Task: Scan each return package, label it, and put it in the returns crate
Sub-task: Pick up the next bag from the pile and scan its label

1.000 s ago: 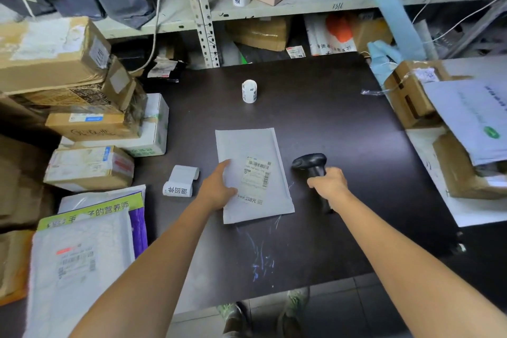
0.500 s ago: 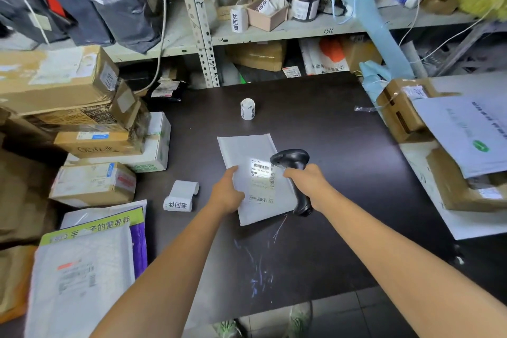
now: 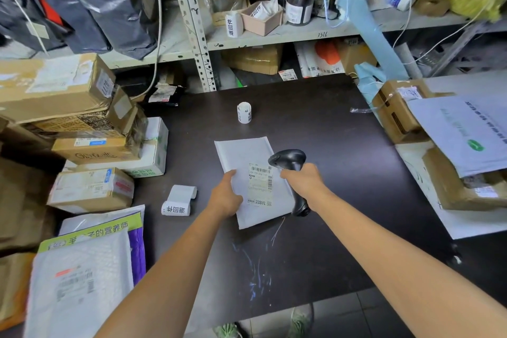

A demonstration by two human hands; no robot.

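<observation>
A white padded mailer (image 3: 244, 154) with a barcode label (image 3: 260, 184) lies on the dark table (image 3: 334, 145). My left hand (image 3: 226, 195) holds its left edge, thumb on top. My right hand (image 3: 303, 180) grips a black barcode scanner (image 3: 289, 158), whose head sits over the mailer's right edge and points at the label. A roll of return stickers (image 3: 177, 207) lies left of the mailer, partly unrolled. A second sticker roll (image 3: 244, 112) stands upright behind it.
Stacked cardboard boxes (image 3: 90, 145) and bubble mailers (image 3: 82, 277) crowd the left side. More boxes and a grey mailer (image 3: 463, 132) lie at the right. Metal shelving (image 3: 192, 22) with parcels and a bottle rises behind the table. The table's near edge (image 3: 274, 315) is close to me.
My right hand brought the scanner from the table right of the mailer over to its label. The bright scan light seen half a second ago on the label is gone.
</observation>
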